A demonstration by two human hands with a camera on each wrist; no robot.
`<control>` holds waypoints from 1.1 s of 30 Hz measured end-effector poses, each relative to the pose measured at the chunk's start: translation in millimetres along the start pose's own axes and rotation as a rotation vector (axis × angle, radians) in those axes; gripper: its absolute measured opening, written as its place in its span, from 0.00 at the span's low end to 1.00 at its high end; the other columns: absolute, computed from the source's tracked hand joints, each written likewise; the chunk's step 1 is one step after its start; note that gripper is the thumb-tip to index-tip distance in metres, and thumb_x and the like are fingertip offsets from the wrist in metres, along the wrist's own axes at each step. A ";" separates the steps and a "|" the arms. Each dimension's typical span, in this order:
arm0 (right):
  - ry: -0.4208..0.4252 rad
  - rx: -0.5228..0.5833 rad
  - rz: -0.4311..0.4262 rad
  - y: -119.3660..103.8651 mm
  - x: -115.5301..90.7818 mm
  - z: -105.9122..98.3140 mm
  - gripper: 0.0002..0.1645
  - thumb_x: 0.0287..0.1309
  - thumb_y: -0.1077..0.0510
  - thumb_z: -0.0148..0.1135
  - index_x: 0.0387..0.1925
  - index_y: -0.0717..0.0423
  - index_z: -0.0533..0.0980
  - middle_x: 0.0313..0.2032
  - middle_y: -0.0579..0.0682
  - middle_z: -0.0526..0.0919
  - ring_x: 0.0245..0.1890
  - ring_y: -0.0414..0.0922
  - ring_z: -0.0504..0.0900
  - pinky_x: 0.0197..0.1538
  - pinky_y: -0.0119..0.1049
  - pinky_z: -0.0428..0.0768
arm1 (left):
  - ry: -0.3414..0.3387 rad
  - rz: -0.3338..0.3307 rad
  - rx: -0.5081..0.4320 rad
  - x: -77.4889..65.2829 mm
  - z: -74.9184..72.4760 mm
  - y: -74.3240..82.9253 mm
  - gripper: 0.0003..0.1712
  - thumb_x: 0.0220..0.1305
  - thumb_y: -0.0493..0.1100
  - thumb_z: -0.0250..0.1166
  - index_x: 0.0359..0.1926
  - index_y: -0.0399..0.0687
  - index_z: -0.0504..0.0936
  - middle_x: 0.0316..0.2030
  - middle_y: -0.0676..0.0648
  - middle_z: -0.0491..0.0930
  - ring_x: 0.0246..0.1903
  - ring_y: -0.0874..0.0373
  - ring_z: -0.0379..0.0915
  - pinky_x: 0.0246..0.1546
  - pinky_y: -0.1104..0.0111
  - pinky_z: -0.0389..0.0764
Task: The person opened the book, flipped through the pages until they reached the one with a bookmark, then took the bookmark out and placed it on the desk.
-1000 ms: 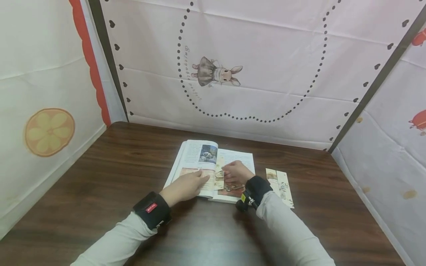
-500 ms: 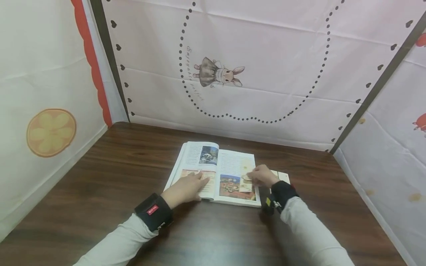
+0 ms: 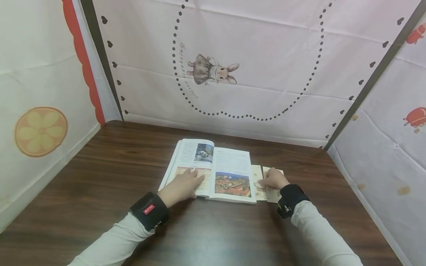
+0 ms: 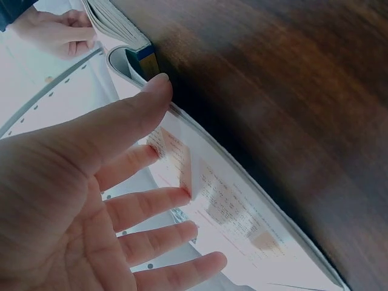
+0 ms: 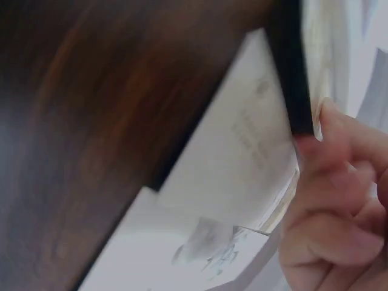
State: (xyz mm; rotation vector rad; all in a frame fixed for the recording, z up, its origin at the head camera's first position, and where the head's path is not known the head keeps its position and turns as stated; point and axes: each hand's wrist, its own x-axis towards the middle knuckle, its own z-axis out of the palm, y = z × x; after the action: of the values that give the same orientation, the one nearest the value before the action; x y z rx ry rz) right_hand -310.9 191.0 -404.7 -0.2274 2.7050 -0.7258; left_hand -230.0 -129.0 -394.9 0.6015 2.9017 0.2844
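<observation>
An open book [image 3: 231,159] lies on the table, its pages printed with text and colour photos. My left hand [image 3: 181,186] rests on the left page with its fingers spread and nearly straight. In the left wrist view the thumb lies along the near edge of the book [image 4: 227,209]. Just right of the book, my right hand [image 3: 275,179] pinches a slim cream bookmark [image 3: 257,173] by thumb and forefinger. That bookmark sits close beside the book's right edge. Another bookmark [image 3: 272,195] lies partly under the right hand. Small print shows on a pale bookmark [image 5: 242,139] in the right wrist view.
The dark wooden table [image 3: 213,236] runs around the book. White printed cloth [image 3: 266,66] stands along the back, with more cloth panels at the left and right. Each wrist wears a black band.
My right hand has carried the bookmark rightward from the book's middle, over the right page, to beside the other bookmarks. The right page's photo is uncovered now. My left hand stays on the left page.
</observation>
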 end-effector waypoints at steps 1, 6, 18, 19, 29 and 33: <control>0.028 -0.049 0.005 -1.4 0.5 1.6 0.26 0.53 0.57 0.64 0.07 0.51 0.62 0.08 0.41 0.64 0.11 0.37 0.60 0.19 0.27 0.59 | -0.001 -0.001 0.004 0.7 0.5 0.4 0.38 0.51 0.41 0.71 0.64 0.42 0.69 0.64 0.33 0.65 0.66 0.34 0.55 0.60 0.43 0.65; 0.143 -0.145 -0.040 -13.3 0.5 6.0 0.18 0.53 0.58 0.65 0.14 0.56 0.68 0.14 0.45 0.68 0.17 0.40 0.65 0.22 0.30 0.62 | 0.040 0.050 0.065 4.1 2.0 2.2 0.38 0.49 0.40 0.72 0.63 0.39 0.70 0.64 0.35 0.66 0.68 0.34 0.53 0.59 0.45 0.67; -0.060 -0.430 -0.529 -48.4 -20.1 20.1 0.47 0.45 0.42 0.71 0.59 0.67 0.68 0.57 0.64 0.75 0.55 0.56 0.77 0.55 0.48 0.76 | 0.099 0.159 0.061 2.2 -0.2 1.4 0.32 0.48 0.34 0.70 0.57 0.32 0.74 0.60 0.35 0.72 0.53 0.42 0.75 0.51 0.59 0.77; -0.090 -0.411 -0.537 -48.3 -20.5 20.9 0.47 0.45 0.42 0.71 0.60 0.68 0.67 0.55 0.63 0.77 0.52 0.54 0.79 0.54 0.46 0.77 | 0.092 0.159 0.053 2.1 0.7 1.4 0.32 0.50 0.34 0.69 0.58 0.32 0.73 0.60 0.34 0.71 0.54 0.42 0.74 0.52 0.58 0.76; -0.183 -0.378 -0.533 -49.7 -20.4 17.3 0.40 0.45 0.48 0.72 0.55 0.67 0.70 0.44 0.58 0.82 0.43 0.49 0.81 0.47 0.41 0.79 | 0.026 0.128 0.006 4.5 0.1 4.9 0.42 0.52 0.49 0.70 0.63 0.33 0.67 0.64 0.36 0.67 0.62 0.42 0.67 0.60 0.55 0.70; -0.205 -0.354 -0.590 -53.1 -21.1 14.4 0.20 0.52 0.54 0.67 0.44 0.61 0.78 0.33 0.48 0.83 0.31 0.40 0.79 0.37 0.33 0.77 | 0.070 0.121 0.027 8.7 -2.3 8.3 0.34 0.50 0.55 0.71 0.49 0.34 0.77 0.46 0.38 0.78 0.41 0.46 0.78 0.45 0.57 0.78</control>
State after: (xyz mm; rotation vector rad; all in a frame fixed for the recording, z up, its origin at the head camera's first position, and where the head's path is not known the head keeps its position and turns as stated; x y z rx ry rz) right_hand -282.5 143.9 -383.6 -1.1504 2.5490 -0.3243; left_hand -235.2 -118.3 -391.9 0.7895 2.9455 0.2874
